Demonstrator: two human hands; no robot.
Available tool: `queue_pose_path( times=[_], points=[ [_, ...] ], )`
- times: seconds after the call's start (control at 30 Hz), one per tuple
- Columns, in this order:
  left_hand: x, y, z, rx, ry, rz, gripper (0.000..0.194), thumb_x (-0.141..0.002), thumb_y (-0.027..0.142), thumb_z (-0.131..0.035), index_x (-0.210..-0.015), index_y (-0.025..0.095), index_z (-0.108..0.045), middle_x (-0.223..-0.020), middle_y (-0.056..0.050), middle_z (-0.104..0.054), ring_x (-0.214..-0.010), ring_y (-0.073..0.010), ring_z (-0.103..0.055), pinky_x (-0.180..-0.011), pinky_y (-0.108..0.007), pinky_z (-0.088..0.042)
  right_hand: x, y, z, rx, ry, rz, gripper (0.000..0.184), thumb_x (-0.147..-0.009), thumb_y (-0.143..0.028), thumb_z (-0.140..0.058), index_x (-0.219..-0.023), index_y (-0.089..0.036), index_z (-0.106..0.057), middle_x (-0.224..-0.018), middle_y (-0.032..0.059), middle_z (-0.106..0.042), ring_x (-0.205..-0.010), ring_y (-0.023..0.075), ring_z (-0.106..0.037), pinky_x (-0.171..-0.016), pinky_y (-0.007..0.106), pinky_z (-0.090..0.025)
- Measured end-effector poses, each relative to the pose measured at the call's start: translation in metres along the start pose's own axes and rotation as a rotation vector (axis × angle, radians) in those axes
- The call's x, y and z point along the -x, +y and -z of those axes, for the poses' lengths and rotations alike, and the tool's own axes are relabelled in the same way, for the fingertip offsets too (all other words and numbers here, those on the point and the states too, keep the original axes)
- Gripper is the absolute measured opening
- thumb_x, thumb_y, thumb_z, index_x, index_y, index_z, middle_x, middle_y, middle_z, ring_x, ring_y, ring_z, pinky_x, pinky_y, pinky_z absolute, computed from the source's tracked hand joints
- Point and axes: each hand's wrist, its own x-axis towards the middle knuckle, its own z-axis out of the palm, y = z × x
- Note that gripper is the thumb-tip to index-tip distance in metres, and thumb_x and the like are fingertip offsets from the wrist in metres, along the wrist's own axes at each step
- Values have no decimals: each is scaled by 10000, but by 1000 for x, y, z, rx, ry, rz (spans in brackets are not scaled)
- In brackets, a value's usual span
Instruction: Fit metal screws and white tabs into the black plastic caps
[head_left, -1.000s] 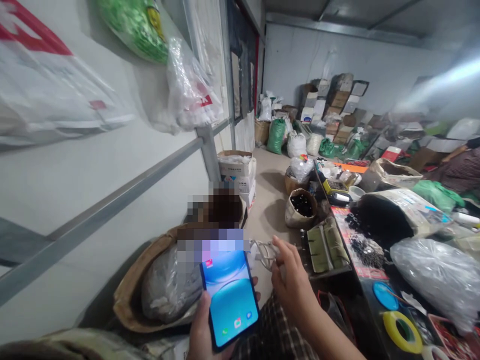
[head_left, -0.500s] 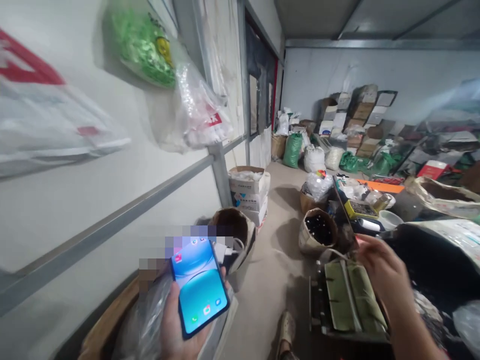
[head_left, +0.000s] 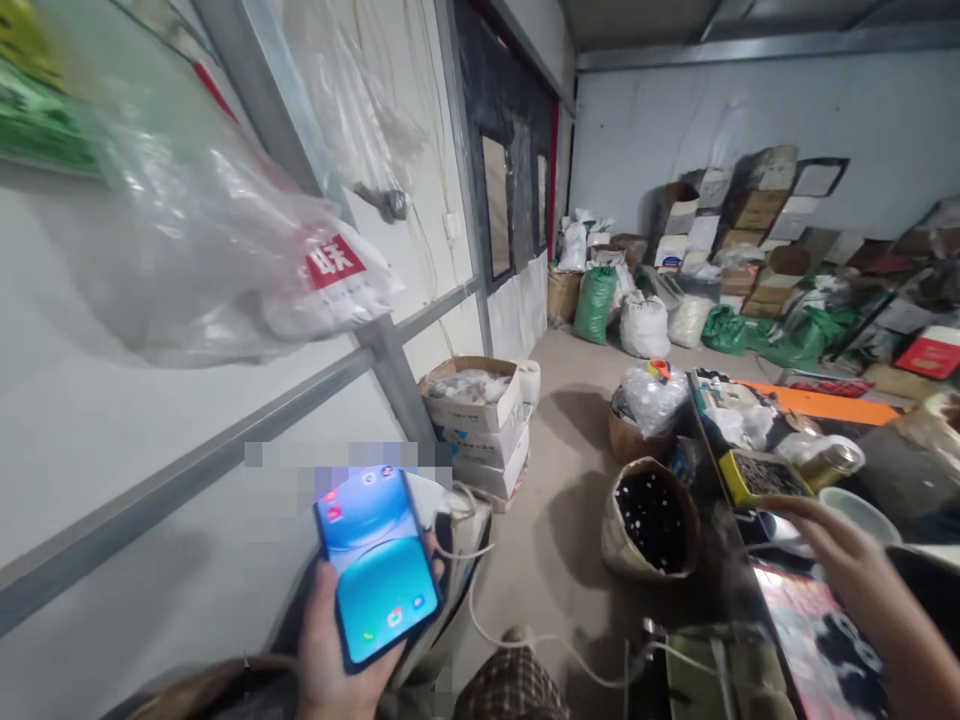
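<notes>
My left hand (head_left: pixel 341 650) is wrapped round a smartphone (head_left: pixel 382 575) with its blue home screen lit and facing me. Behind the phone's right edge, a white cable (head_left: pixel 551 640) comes out in a loop, sags over the floor and runs towards the right. Over the table's near-left edge is my right hand (head_left: pixel 847 560), fingers long and pointing left, slightly blurred. A stretch of the white cable passes under its fingers and appears gripped there; the thumb side is hidden. Just beyond the fingertips sits a yellow box of small dark pieces (head_left: pixel 765 475).
A sack of black pieces (head_left: pixel 649 525) stands on the floor beside the table (head_left: pixel 712 440). Stacked cartons (head_left: pixel 480 430) lean by the left wall, under a hanging plastic bag (head_left: pixel 225 260). A green pad (head_left: pixel 697 675) lies low at the front. Full sacks (head_left: pixel 596 305) line the back.
My right hand has moved right and forward from beside the phone to the table edge, and the coiled cable has drawn out. The phone has shifted left and stays in my left hand.
</notes>
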Motion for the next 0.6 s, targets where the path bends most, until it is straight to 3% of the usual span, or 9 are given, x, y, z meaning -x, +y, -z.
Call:
queue_pose_path(
  times=[0.03, 0.07, 0.17, 0.23, 0.3, 0.37, 0.47, 0.6],
  points=[
    [-15, -11, -8, -1, -13, 46, 510, -763, 449, -649, -1194, 176, -628, -968, -149, -766, -805, -374, -721, -659, -510, -597, -24, -16, -34, -23, -80, 46, 427, -693, -621, -642, -774, -222, -771, -839, 127, -739, -863, 315, -695, -783, 449, -519],
    [-31, -22, -16, 4, -40, 103, 487, -768, 459, -650, -1167, 181, -645, -968, -146, -768, -818, -376, -719, -672, -511, -594, -46, -33, -69, -53, -158, 91, 400, -736, -595, -619, -858, -244, -765, -907, 94, -746, -912, 293, -689, -843, 432, -521],
    [-90, -55, -36, 43, -141, 267, 464, -762, 498, -665, -1094, 175, -693, -962, -148, -772, -874, -371, -714, -746, -496, -580, -105, -85, -169, -225, -559, 292, 312, -918, -438, -487, -1091, -279, -692, -1119, 35, -705, -1060, 220, -645, -955, 389, -486],
    [-139, -74, -46, 80, -210, 358, 511, -743, 534, -675, -1074, 145, -712, -954, -169, -770, -870, -375, -714, -772, -496, -570, -148, -110, -225, -326, -809, 366, 309, -921, -399, -525, -1190, -303, -642, -1180, 8, -681, -1103, 198, -628, -969, 363, -481],
    [-192, -87, -57, 121, -277, 437, 525, -753, 545, -658, -1069, 130, -721, -949, -177, -769, -868, -381, -714, -799, -513, -554, -195, -124, -272, -348, -946, 374, 335, -874, -385, -607, -1191, -284, -642, -1148, 13, -692, -1059, 207, -642, -936, 358, -492],
    [-245, -95, -70, 145, -324, 494, 480, -772, 531, -643, -1045, 147, -735, -940, -163, -772, -897, -381, -708, -845, -532, -527, -245, -129, -308, -318, -970, 328, 297, -828, -378, -665, -1094, -246, -684, -1041, 25, -717, -964, 220, -661, -880, 362, -502],
    [-314, -100, -90, 157, -299, 498, 430, -768, 532, -650, -991, 179, -755, -941, -130, -777, -941, -358, -702, -883, -498, -511, -313, -127, -351, -330, -965, 256, 234, -788, -395, -703, -927, -206, -702, -900, 29, -720, -869, 223, -661, -819, 354, -505],
    [-380, -108, -109, 66, -314, 470, 534, -769, 579, -622, -1063, 150, -741, -1049, -146, -754, -1019, -359, -674, -925, -466, -482, -372, -127, -407, -499, -930, 149, 371, -942, -478, -441, -1109, -187, -599, -1022, 77, -701, -914, 215, -671, -826, 361, -519]
  ],
)
